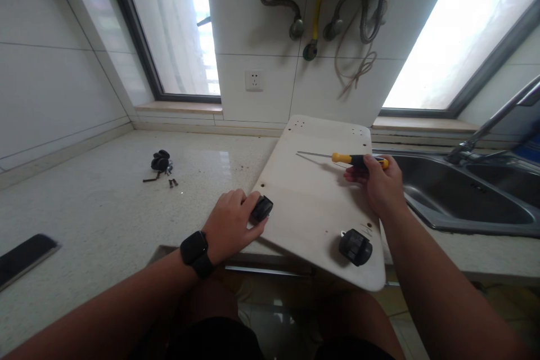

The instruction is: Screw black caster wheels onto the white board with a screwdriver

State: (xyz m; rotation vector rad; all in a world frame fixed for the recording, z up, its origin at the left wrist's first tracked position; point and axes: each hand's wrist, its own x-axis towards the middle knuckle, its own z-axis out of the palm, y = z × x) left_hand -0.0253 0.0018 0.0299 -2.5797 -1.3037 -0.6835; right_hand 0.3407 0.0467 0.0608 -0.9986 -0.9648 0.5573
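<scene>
A white board (307, 202) with rounded corners and small drilled holes lies on the counter, its near end jutting past the front edge. My left hand (232, 219) is closed around a black caster wheel (262, 209) at the board's left side. A second black caster wheel (355, 247) sits at the near right corner, nobody touching it. Above the board's right half, my right hand (382, 180) grips a yellow and black screwdriver (343, 158), its shaft pointing left. Whether the tip touches the board, I cannot tell.
Left on the counter (105, 197) are more black casters (160, 161), a few screws (173, 183) and a small dark tool (151, 178). A dark flat object (25, 259) lies far left. A steel sink (468, 191) with a faucet (485, 129) is right; hoses (280, 3) hang on the wall.
</scene>
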